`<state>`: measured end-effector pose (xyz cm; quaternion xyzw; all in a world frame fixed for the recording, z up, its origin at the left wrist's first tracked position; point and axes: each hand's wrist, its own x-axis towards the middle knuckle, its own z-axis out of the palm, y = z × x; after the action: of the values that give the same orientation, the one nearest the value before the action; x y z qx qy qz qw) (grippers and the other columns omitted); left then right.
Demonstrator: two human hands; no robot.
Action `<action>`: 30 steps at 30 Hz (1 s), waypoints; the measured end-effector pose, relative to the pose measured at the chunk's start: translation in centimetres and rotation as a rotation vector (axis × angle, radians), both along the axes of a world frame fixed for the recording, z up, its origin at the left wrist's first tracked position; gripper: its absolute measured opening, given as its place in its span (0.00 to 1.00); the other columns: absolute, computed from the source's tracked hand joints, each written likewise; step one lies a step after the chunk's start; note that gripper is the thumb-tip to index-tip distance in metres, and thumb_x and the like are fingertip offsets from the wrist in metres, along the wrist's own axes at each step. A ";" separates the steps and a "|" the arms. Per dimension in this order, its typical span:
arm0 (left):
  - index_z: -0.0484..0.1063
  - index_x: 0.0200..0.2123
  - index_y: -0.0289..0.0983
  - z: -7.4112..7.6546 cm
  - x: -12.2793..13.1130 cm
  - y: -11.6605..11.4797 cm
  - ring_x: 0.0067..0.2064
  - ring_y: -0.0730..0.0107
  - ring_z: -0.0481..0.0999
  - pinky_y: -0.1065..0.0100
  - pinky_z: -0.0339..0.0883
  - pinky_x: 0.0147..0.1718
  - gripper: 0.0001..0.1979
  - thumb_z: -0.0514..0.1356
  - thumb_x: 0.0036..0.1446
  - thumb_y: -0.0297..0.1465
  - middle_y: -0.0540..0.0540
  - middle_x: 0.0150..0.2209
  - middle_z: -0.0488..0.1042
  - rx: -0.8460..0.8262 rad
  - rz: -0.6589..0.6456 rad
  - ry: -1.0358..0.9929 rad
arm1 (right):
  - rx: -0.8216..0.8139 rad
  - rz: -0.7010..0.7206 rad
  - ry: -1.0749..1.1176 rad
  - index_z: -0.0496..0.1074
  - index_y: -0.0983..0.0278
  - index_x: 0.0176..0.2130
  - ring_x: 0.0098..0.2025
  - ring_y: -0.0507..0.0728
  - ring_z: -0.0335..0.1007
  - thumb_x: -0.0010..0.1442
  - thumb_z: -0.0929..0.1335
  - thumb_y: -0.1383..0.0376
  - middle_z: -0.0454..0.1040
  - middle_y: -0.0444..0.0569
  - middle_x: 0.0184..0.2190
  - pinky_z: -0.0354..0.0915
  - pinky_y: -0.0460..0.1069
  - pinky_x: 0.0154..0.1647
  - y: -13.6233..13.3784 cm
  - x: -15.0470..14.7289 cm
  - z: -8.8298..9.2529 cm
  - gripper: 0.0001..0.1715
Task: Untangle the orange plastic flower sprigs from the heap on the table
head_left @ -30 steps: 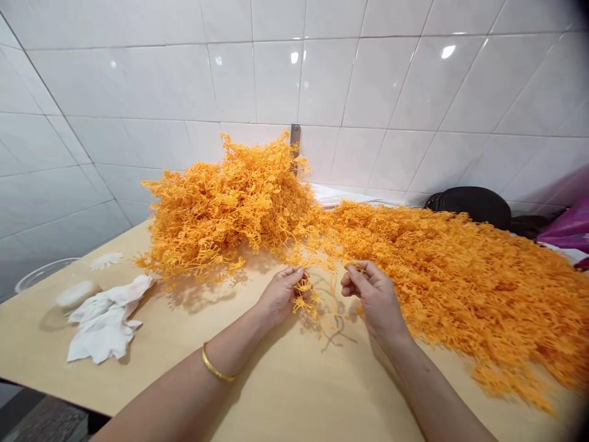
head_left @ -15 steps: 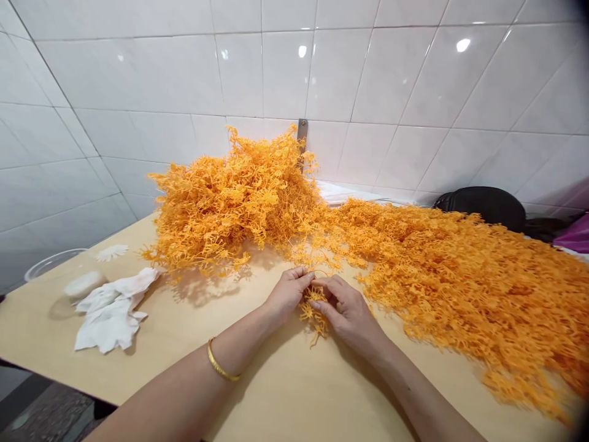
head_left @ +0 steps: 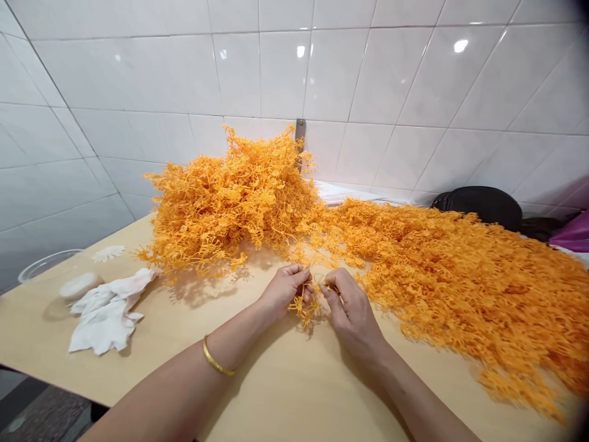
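Note:
My left hand (head_left: 286,290) is closed in a pinch on an orange plastic sprig (head_left: 304,310), whose branching tips hang below the fingers. My right hand (head_left: 350,307) is just to its right, thumb and forefinger pinched together on a thin orange strand of the sprig. Both hands are raised over the table (head_left: 276,393). Beyond the left hand rises a tall heap of tangled orange sprigs (head_left: 230,202). To the right of the hands a wide, lower pile of orange sprigs (head_left: 478,288) spreads across the table.
On the left lie a crumpled white tissue (head_left: 108,313), a rounded white object (head_left: 80,285), a white flower-shaped piece (head_left: 108,253) and a clear round rim (head_left: 50,264). A black case (head_left: 483,205) sits at the back right. The tiled wall (head_left: 322,73) carries a metal strip (head_left: 300,138).
My hands have moved apart, the right one shifting slightly to the right. The sprig hanging between them has shifted left, under my left hand.

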<state>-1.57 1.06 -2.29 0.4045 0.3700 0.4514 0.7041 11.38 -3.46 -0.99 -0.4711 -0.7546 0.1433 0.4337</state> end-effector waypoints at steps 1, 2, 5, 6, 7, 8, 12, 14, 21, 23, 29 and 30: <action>0.61 0.21 0.34 0.1 0.0 -0.1 0.13 0.80 0.61 0.76 0.53 0.13 0.12 0.60 0.43 0.35 0.53 0.15 0.65 0.010 -0.028 0.016 | -0.022 -0.022 0.028 0.59 0.62 0.27 0.26 0.51 0.57 0.57 0.56 0.66 0.61 0.44 0.24 0.55 0.46 0.27 0.1 0.0 -0.1 0.08; 0.61 0.21 0.34 0.1 0.0 -0.2 0.13 0.80 0.62 0.76 0.54 0.14 0.12 0.60 0.43 0.35 0.52 0.16 0.65 0.022 -0.047 0.038 | -0.062 -0.034 0.055 0.59 0.62 0.28 0.24 0.50 0.57 0.57 0.56 0.65 0.61 0.43 0.22 0.55 0.45 0.25 0.2 0.1 -0.2 0.08; 0.61 0.20 0.34 0.2 0.2 -0.5 0.13 0.82 0.60 0.77 0.52 0.14 0.12 0.60 0.43 0.35 0.53 0.14 0.63 0.062 -0.036 0.100 | -0.181 -0.052 0.100 0.59 0.62 0.28 0.19 0.49 0.55 0.58 0.56 0.64 0.59 0.39 0.17 0.53 0.44 0.20 0.5 0.1 -0.5 0.08; 0.61 0.19 0.34 0.1 0.3 -0.6 0.12 0.83 0.59 0.77 0.49 0.13 0.13 0.61 0.43 0.36 0.54 0.14 0.62 0.072 -0.014 0.111 | -0.196 -0.046 0.094 0.59 0.62 0.29 0.19 0.49 0.55 0.58 0.57 0.63 0.59 0.39 0.17 0.53 0.44 0.20 0.5 0.0 -0.5 0.08; 0.61 0.19 0.34 0.0 0.4 -0.6 0.12 0.84 0.57 0.77 0.47 0.12 0.13 0.61 0.42 0.36 0.55 0.13 0.61 0.073 0.012 0.116 | -0.197 -0.033 0.082 0.60 0.62 0.29 0.19 0.49 0.56 0.58 0.57 0.63 0.61 0.39 0.17 0.53 0.44 0.21 0.5 -0.1 -0.6 0.08; 0.61 0.18 0.34 -0.1 0.5 -0.6 0.12 0.84 0.56 0.77 0.46 0.12 0.13 0.61 0.42 0.36 0.55 0.12 0.60 0.069 0.042 0.109 | -0.194 -0.008 0.066 0.60 0.62 0.31 0.20 0.49 0.57 0.58 0.57 0.63 0.62 0.40 0.19 0.54 0.44 0.22 0.5 -0.2 -0.6 0.08; 0.60 0.17 0.34 -0.5 0.6 -0.4 0.15 0.83 0.58 0.77 0.49 0.15 0.14 0.63 0.38 0.35 0.55 0.14 0.60 0.037 0.119 0.014 | -0.175 0.140 -0.005 0.63 0.63 0.36 0.29 0.51 0.61 0.57 0.59 0.64 0.67 0.45 0.29 0.56 0.45 0.29 0.2 -0.7 -0.4 0.08; 0.59 0.17 0.34 -0.5 0.6 -0.3 0.17 0.82 0.59 0.76 0.51 0.17 0.15 0.63 0.37 0.36 0.54 0.15 0.61 0.037 0.120 -0.001 | -0.169 0.162 -0.040 0.64 0.63 0.36 0.29 0.51 0.60 0.55 0.61 0.63 0.67 0.46 0.29 0.56 0.46 0.30 0.1 -0.8 -0.3 0.08; 0.60 0.17 0.34 -0.5 0.6 -0.4 0.18 0.82 0.59 0.77 0.51 0.17 0.14 0.62 0.39 0.36 0.54 0.15 0.61 0.088 0.083 0.026 | -0.236 0.147 -0.040 0.65 0.63 0.33 0.26 0.50 0.57 0.54 0.61 0.67 0.65 0.42 0.25 0.53 0.45 0.26 0.1 -0.8 -0.1 0.05; 0.60 0.17 0.34 -0.5 0.7 -0.5 0.17 0.83 0.57 0.77 0.49 0.16 0.14 0.61 0.40 0.36 0.54 0.15 0.60 0.116 0.061 0.055 | -0.236 0.117 -0.061 0.64 0.63 0.29 0.26 0.50 0.57 0.54 0.60 0.68 0.64 0.42 0.24 0.53 0.45 0.26 0.1 -0.8 -0.1 0.04; 0.58 0.17 0.34 -0.5 1.0 -0.7 0.16 0.83 0.56 0.77 0.48 0.15 0.14 0.59 0.43 0.36 0.55 0.14 0.59 0.132 0.075 0.102 | -0.313 0.130 -0.102 0.56 0.63 0.23 0.24 0.49 0.54 0.52 0.59 0.69 0.61 0.41 0.21 0.49 0.45 0.24 -0.2 -0.6 0.2 0.07; 0.58 0.17 0.34 -0.4 1.1 -0.8 0.16 0.83 0.56 0.77 0.48 0.16 0.14 0.59 0.43 0.36 0.55 0.14 0.59 0.129 0.085 0.097 | -0.338 0.153 -0.092 0.55 0.63 0.23 0.23 0.49 0.53 0.53 0.59 0.69 0.60 0.41 0.20 0.49 0.44 0.23 -0.2 -0.5 0.4 0.08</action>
<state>-0.51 0.30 -2.72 0.4542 0.3906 0.4838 0.6381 10.88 -3.70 -0.63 -0.4844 -0.7726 0.2787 0.3012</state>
